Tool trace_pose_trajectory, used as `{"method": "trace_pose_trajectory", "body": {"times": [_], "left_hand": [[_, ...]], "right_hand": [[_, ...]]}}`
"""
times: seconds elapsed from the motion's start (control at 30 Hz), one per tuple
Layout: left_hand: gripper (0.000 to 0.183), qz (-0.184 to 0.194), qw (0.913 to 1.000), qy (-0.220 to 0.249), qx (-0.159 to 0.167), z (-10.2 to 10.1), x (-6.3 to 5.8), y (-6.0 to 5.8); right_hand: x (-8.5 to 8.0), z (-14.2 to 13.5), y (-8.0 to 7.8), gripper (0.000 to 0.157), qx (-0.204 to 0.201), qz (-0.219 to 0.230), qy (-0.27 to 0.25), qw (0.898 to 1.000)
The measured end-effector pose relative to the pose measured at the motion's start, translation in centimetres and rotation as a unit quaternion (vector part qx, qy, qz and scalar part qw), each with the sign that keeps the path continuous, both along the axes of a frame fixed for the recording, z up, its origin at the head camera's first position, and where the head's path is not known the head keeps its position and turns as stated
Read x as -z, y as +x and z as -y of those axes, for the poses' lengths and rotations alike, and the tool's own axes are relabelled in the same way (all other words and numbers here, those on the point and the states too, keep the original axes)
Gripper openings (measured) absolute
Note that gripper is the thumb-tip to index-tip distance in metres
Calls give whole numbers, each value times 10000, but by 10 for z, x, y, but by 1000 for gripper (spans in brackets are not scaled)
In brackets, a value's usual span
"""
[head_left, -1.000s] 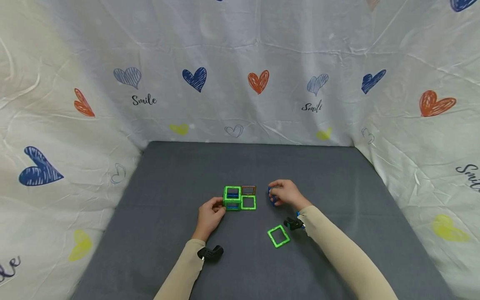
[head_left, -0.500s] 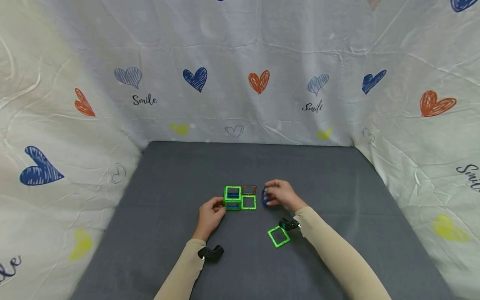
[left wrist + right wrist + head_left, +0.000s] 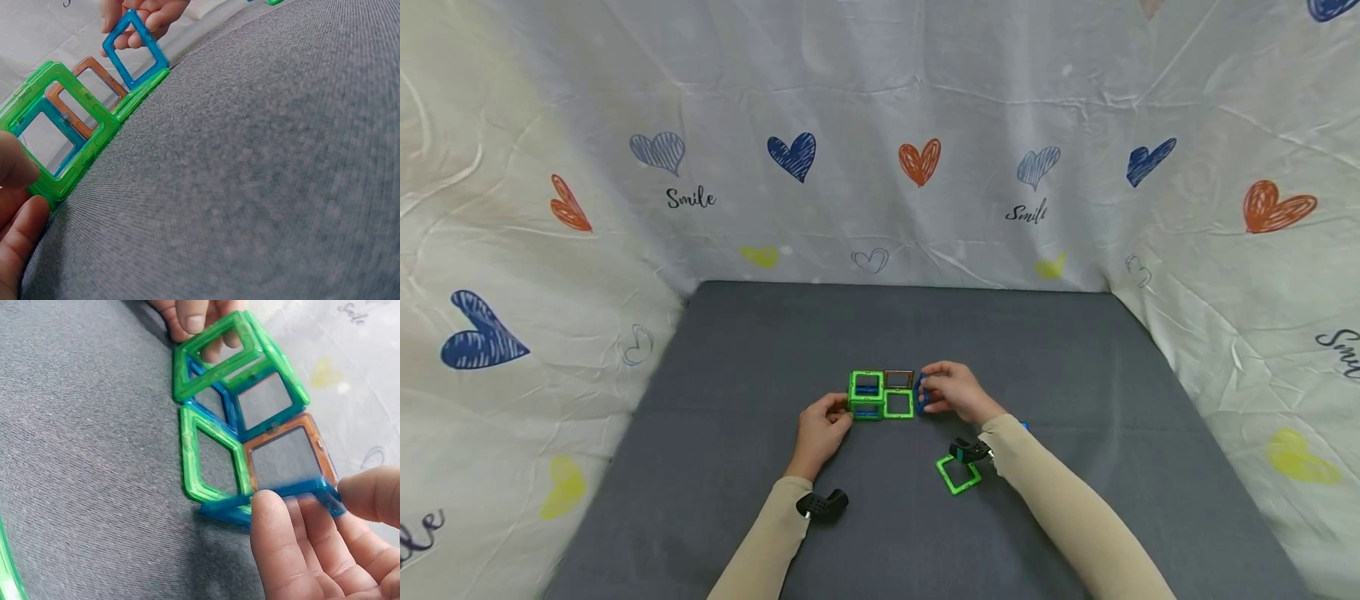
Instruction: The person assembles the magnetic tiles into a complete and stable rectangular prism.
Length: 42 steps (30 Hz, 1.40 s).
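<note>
A cube of green and blue magnetic tiles (image 3: 867,400) stands mid-table, and my left hand (image 3: 820,433) grips its left side between thumb and fingers. Joined to its right are a flat green tile (image 3: 190,456) and an upright brown tile (image 3: 281,430) behind that. My right hand (image 3: 958,392) pinches a blue square tile (image 3: 152,45) between thumb and fingers. The blue tile is upright along the right edge of the flat green tile; in the left wrist view its lower corner appears to meet that tile. Fingers partly cover the blue tile in the right wrist view.
A loose green square tile (image 3: 967,486) lies flat nearer me, partly under the black right wrist camera (image 3: 972,451). A bit of something blue (image 3: 1024,426) shows beyond the right sleeve. White cloth with printed hearts (image 3: 917,208) bounds the grey table (image 3: 760,333).
My right hand has moved left with the blue tile, from a gap beside the tiles to their right edge. My left hand and the cube have stayed put.
</note>
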<state>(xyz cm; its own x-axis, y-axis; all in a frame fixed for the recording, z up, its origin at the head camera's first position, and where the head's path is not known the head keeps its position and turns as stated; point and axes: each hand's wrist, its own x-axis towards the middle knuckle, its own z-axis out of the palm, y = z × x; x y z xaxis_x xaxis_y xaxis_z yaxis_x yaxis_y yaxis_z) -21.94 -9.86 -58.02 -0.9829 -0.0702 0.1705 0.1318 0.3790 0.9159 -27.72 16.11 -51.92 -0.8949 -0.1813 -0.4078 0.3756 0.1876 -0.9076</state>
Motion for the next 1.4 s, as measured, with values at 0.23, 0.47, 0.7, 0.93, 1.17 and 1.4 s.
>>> {"method": "trace_pose_trajectory", "body": {"times": [0.23, 0.47, 0.7, 0.93, 1.17, 1.4], "left_hand": [[25, -32, 10000, 1, 12, 0, 1, 0], [25, 41, 10000, -18, -3, 0, 3, -1], [25, 15, 10000, -36, -8, 0, 5, -1], [25, -48, 9999, -86, -38, 0, 6, -1], [25, -33, 9999, -102, -33, 0, 5, -1], [24, -3, 10000, -84, -42, 0, 3, -1]], "right_hand": [[1, 5, 2, 35, 90, 5, -62, 9999], [5, 8, 0, 33, 144, -15, -74, 9999], [8, 11, -1, 33, 155, -195, 0, 9997], [9, 12, 0, 34, 179, -331, 146, 9992], [5, 12, -1, 40, 106, -432, 236, 9987], [5, 12, -4, 47, -211, -362, 251, 9988]]}}
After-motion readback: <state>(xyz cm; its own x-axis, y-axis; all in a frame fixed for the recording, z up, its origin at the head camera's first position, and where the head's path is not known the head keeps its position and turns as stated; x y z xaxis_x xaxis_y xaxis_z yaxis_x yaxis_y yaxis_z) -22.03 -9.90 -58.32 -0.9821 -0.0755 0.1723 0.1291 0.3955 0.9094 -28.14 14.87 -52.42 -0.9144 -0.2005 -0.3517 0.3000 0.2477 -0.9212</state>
